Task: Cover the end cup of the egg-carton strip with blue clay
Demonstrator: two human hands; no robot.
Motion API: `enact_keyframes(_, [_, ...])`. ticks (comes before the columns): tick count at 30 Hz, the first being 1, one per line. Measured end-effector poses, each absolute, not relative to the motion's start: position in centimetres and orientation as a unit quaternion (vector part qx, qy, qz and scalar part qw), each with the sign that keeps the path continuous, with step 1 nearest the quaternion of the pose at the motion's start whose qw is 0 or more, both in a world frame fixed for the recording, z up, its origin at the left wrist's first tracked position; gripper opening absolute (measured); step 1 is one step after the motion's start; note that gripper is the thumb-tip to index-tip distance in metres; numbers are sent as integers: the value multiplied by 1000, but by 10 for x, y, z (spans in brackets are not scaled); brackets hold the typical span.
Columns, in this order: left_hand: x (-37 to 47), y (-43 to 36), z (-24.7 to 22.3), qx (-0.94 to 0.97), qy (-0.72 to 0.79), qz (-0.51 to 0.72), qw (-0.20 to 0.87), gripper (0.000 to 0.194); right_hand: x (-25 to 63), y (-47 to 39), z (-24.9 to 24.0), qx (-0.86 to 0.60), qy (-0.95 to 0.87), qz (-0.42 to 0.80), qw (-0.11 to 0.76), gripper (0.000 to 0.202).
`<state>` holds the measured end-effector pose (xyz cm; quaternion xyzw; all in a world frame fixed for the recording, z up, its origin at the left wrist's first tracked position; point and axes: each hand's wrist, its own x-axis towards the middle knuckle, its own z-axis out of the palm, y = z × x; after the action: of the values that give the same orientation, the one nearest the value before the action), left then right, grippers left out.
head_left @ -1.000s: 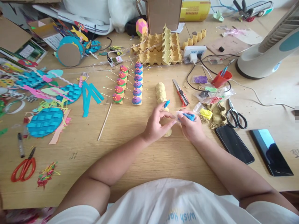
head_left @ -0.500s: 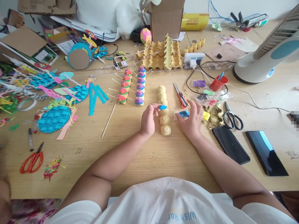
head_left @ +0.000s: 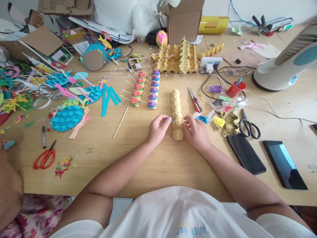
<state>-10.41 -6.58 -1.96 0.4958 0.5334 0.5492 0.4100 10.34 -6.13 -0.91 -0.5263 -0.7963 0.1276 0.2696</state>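
A strip of beige egg-carton bumps (head_left: 176,107) stands lengthwise on the table before me. On its left side my left hand (head_left: 158,129) pinches a small bit of blue clay (head_left: 171,120), mostly covered by the fingers. My right hand (head_left: 196,130) is at the strip's right edge with fingers curled; whether anything is between them is hidden. Behind that hand lies a blue clay lump in a wrapper (head_left: 203,119), with yellow clay (head_left: 219,121) to its right. Two decorated strips, one red and green (head_left: 138,88), one purple and blue (head_left: 154,88), stand further left.
A red box cutter (head_left: 195,99) lies behind my right hand. Black-handled scissors (head_left: 249,125) and two phones (head_left: 246,153) are at the right. A thin stick (head_left: 121,122), woven blue paper (head_left: 67,118) and red scissors (head_left: 45,158) are at left. Another person's arm (head_left: 10,185) shows at the left edge.
My right hand has left the wrapped blue clay and moved left to the strip. The blue bit in my left hand is now lower and more hidden. The view has shifted slightly left.
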Motion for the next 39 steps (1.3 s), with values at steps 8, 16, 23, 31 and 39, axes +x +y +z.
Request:
enact_keyframes(8, [-103, -79, -30, 598, 548, 463, 357, 57, 102, -56, -21, -488, -693, 354, 395, 24])
enact_keyframes(16, [-89, -57, -31, 494, 459, 567, 473, 63, 94, -49, -12, -402, -478, 615, 481, 44])
enact_keyframes(23, [-81, -55, -36, 503, 400, 580, 501, 89, 93, -43, -9, -346, -404, 684, 498, 52])
enact_keyframes(31, [-85, -49, -44, 498, 398, 598, 486, 83, 94, -46, -11, -388, -399, 663, 500, 54])
enact_keyframes(39, [-81, -53, -46, 477, 389, 605, 505, 77, 94, -54, -14, -388, -338, 699, 496, 50])
